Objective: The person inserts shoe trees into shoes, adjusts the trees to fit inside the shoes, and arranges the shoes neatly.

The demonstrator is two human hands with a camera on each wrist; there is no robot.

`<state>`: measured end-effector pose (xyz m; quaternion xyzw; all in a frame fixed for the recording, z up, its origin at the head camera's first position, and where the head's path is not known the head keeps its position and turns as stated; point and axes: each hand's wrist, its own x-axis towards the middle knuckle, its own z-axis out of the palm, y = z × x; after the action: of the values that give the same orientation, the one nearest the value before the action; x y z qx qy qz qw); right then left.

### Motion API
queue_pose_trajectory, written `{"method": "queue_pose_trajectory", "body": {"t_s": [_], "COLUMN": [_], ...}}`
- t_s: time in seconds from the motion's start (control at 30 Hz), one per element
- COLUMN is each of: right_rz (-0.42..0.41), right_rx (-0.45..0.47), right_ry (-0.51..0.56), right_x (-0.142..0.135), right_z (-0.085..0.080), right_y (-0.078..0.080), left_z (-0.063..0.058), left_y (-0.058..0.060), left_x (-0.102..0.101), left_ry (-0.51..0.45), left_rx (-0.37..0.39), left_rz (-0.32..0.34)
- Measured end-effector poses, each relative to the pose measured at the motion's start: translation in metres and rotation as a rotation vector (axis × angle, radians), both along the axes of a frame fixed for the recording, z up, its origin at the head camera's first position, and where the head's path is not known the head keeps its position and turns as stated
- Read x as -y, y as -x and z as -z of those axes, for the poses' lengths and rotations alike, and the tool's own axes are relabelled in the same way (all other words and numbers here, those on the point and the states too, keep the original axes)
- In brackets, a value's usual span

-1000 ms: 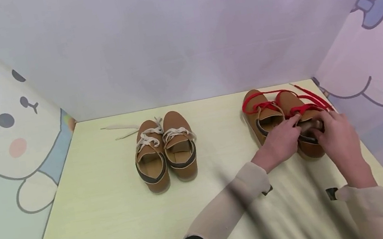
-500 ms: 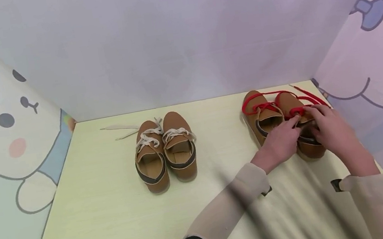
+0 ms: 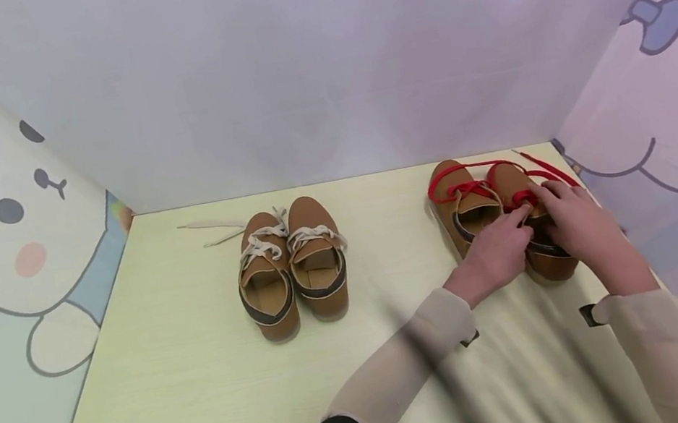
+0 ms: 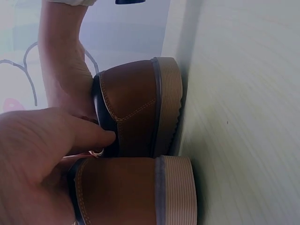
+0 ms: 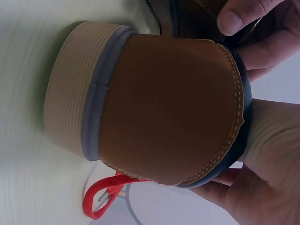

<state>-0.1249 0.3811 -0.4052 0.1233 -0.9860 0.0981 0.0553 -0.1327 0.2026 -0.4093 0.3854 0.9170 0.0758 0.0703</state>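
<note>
A pair of brown shoes with red laces stands at the back right. Both hands are at the right shoe point(image 3: 553, 267); the left shoe point(image 3: 447, 217) stands right beside it. My left hand point(image 3: 495, 252) pinches this right shoe's left collar edge, with the thumb point(image 4: 101, 136) outside, as the left wrist view shows. Reaching over the opening, my right hand point(image 3: 586, 226) grips the shoe's other side near the eyelets, its fingertips by the red lace point(image 3: 524, 198). In the right wrist view the brown heel point(image 5: 173, 108) hides part of those fingers. A red lace loop point(image 5: 93, 197) hangs below.
To the left stands another brown pair, a left shoe point(image 3: 267, 281) and a right shoe point(image 3: 319, 262), both with white laces. A loose white lace point(image 3: 209, 225) trails leftward on the pale table point(image 3: 193, 379). A plain wall point(image 3: 318, 68) rises behind; printed cloths flank both sides.
My right hand has shifted slightly forward and turned over the shoe opening, covering brown material that showed between the hands earlier. The left hand and both pairs of shoes have stayed in place.
</note>
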Motion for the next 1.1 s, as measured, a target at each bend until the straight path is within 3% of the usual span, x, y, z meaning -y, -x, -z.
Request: {"method": "queue_pose_trajectory", "body": {"t_s": [0.5,0.8,1.1], "right_rz": [-0.055,-0.043,-0.033], "right_rx": [-0.073,-0.070,-0.093], "right_ry": [-0.122,-0.135,-0.089], "right_x": [0.005,0.004,0.000], "right_z": [-0.011,-0.006,-0.003], "right_y": [0.009,0.011,0.001], "left_z": [0.004,0.003,-0.003], "left_y": [0.001,0.003,0.006], "left_x": [0.000,0.004,0.013], "left_ry": [-0.028,-0.077,-0.138], "left_rx": [-0.019,-0.043,0.069], "left_rz": [0.013,0.022,0.042]}}
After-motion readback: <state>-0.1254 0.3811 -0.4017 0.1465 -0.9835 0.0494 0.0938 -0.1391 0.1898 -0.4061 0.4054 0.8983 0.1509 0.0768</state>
